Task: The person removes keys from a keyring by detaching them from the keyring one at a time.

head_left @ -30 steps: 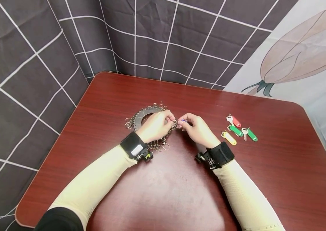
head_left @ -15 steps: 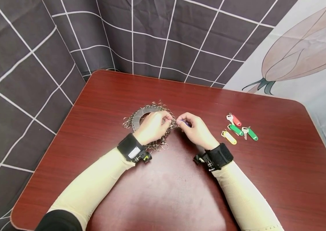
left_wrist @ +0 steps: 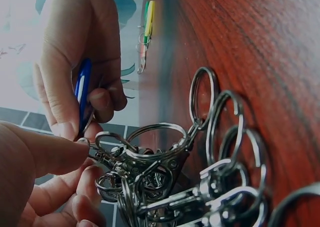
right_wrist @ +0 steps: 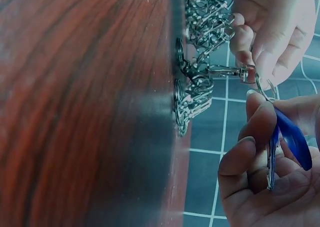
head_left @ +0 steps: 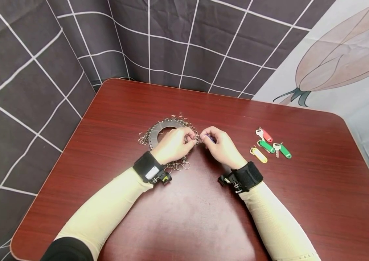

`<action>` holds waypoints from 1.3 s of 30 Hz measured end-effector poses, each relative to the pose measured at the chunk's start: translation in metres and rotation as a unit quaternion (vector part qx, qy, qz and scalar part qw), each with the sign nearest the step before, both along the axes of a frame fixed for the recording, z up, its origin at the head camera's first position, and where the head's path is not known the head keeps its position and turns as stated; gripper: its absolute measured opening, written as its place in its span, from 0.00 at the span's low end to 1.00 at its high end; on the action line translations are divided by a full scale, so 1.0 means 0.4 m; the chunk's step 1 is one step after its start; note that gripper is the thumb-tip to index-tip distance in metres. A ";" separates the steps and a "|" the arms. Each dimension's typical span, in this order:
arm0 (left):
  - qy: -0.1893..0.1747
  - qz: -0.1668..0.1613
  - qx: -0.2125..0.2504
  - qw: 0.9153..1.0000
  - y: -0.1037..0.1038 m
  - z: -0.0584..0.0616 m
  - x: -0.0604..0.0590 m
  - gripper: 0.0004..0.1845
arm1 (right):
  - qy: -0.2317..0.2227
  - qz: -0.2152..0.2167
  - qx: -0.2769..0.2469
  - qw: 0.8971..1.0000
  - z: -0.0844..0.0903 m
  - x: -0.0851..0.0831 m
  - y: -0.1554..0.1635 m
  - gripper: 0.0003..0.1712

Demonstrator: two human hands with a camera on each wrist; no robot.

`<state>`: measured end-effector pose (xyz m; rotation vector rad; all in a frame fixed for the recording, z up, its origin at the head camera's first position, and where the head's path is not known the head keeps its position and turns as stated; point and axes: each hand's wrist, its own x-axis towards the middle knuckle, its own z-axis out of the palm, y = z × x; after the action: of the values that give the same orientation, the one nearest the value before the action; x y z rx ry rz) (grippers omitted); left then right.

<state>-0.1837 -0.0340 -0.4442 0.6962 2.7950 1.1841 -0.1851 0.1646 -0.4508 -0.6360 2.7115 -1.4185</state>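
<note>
A flat grey metal hoop [head_left: 154,134], hung all round with swivel clasps and split rings, lies on the table. My left hand [head_left: 174,145] reaches over it; thumb and fingers pinch the end of one swivel clasp [right_wrist: 227,71] on its right side. Close by, my right hand [head_left: 218,145] pinches a blue key tag [right_wrist: 294,139], with a key [right_wrist: 271,162] hanging beside it. A thin wire ring [right_wrist: 261,87] bridges the two hands' fingertips, between clasp and tag. Whether it is hooked on the clasp I cannot tell.
Right of the hands lie a red key tag [head_left: 267,136] with a key, two green tags, one at left [head_left: 266,146] and one with a key [head_left: 285,150], and a yellow tag [head_left: 259,154]. The reddish wooden table [head_left: 318,203] meets grid-patterned curtains at the back and left.
The hands stay nearly in place, fingertips shifting slightly around the wire ring. The blue tag has tucked further into the right hand. The head view has shifted a little.
</note>
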 end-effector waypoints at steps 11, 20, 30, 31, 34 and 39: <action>0.016 0.033 0.044 0.998 -0.002 -0.026 -0.001 0.02 | -0.016 0.007 -0.072 0.997 -0.014 0.003 -0.013 0.04; 0.027 0.040 0.057 0.997 0.001 -0.025 0.001 0.02 | -0.009 0.021 -0.074 0.997 0.055 0.041 -0.037 0.03; 0.040 0.030 0.058 0.997 0.008 -0.016 -0.001 0.02 | -0.014 0.028 -0.073 0.997 0.065 0.040 -0.037 0.03; 0.040 0.027 0.058 0.997 0.009 -0.015 -0.002 0.03 | -0.015 0.027 -0.072 0.997 0.067 0.041 -0.037 0.03; 0.040 0.020 0.061 0.997 0.011 -0.013 -0.003 0.03 | -0.021 0.020 -0.066 0.997 0.073 0.044 -0.037 0.03; 0.047 0.014 0.065 0.997 0.012 -0.014 -0.003 0.03 | -0.035 0.013 -0.061 0.997 0.085 0.046 -0.038 0.03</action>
<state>-0.1848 -0.0293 -0.4498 0.7425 2.8309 1.3856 -0.1668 0.1495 -0.4167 -0.6131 2.5703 -1.5773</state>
